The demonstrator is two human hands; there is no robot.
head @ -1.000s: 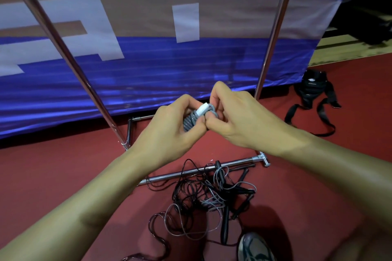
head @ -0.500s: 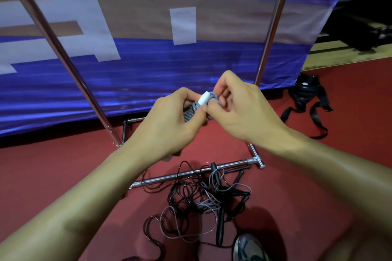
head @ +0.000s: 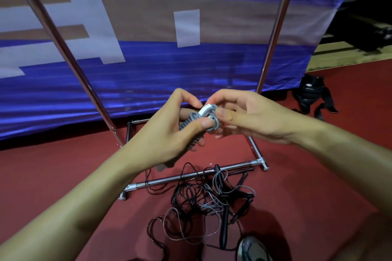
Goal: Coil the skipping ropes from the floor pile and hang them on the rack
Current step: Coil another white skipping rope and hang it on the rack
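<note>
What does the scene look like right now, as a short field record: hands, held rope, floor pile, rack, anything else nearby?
left hand: grips a grey coiled rope bundle, thumb pressed on it
right hand: pinches the bundle's top, near a white piece
floor pile: tangled black and grey ropes with black handles, on the red floor, partly draped over the rack's base bar
rack: two metal uprights and a base frame; its hanging bar is out of view
behind rack: blue and white banner
other: black strapped item on the floor at right; a shoe at bottom edge
</note>
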